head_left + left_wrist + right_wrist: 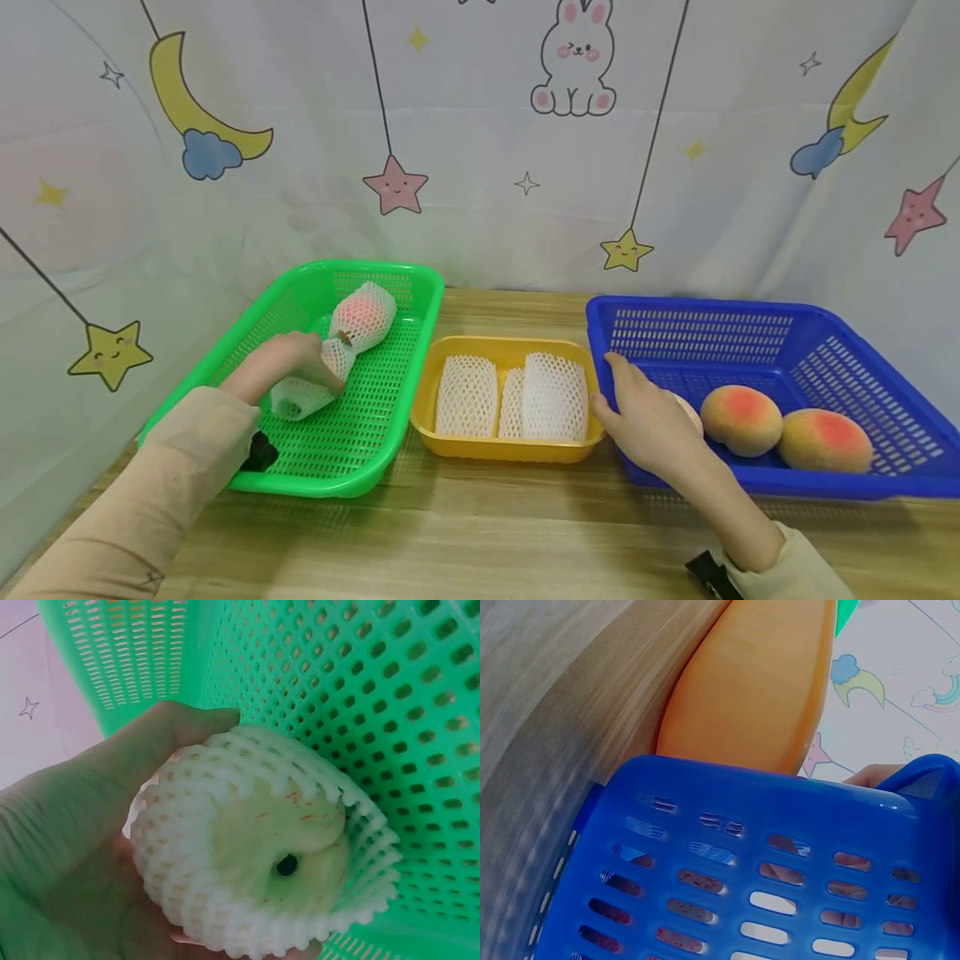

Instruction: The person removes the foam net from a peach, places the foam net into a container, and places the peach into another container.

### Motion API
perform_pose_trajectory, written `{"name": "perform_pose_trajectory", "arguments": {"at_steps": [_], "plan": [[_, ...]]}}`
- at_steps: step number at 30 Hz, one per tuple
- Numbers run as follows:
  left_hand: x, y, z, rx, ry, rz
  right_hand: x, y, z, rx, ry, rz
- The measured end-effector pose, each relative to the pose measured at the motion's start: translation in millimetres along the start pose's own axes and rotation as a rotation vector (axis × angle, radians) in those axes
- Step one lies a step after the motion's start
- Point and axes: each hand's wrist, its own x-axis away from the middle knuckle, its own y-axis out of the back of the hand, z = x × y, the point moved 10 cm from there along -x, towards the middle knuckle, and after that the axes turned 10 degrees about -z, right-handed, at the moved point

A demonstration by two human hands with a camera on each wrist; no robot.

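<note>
My left hand (288, 362) is inside the green basket (431, 333), thumb and fingers around a peach in a white foam net (300, 398). In the left wrist view, the stem hollow of this peach (277, 847) shows at the net's open end. Just beyond it lies another netted peach (365, 317). My right hand (648, 421) is at the left rim of the blue basket (697, 308), its thumb and forefinger extended. Its other fingers are hidden; the right wrist view shows skin through the slots. A bare peach (690, 412) is partly behind this hand.
Between the baskets stands a yellow tray (510, 450) with a foam net (467, 396) on its left and others (555, 396) on its right. Two more bare peaches (741, 419) (827, 440) lie in the blue basket. A printed curtain (480, 225) hangs behind the wooden table (487, 533).
</note>
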Motion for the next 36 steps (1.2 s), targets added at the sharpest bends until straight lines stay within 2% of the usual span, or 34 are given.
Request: {"name": "perform_pose_trajectory", "arguments": {"at_steps": [7, 12, 19, 29, 33, 36], "plan": [[9.1, 5.5, -0.7, 0.058, 0.006, -0.005, -0.7, -1, 1, -0.004, 0.005, 0.001], [6.7, 8.7, -0.1, 0.01, -0.014, -0.025, -1.4, 0, 2, -0.007, 0.016, -0.007], [19.6, 20.9, -10.7, -0.039, -0.05, -0.037, -2.1, 0, 3, -0.007, 0.025, -0.015], [24.8, 43.0, -30.7, -0.072, -0.149, -0.199, -1.1, 1, 1, -0.009, 0.013, -0.004], [30.1, 49.5, -41.9, -0.052, -0.162, -0.241, 0.2, 1, 0, -0.013, 0.01, -0.005], [35.2, 53.6, -48.6, -0.039, -0.147, -0.265, 0.5, 1, -1, -0.013, 0.011, -0.006]]}}
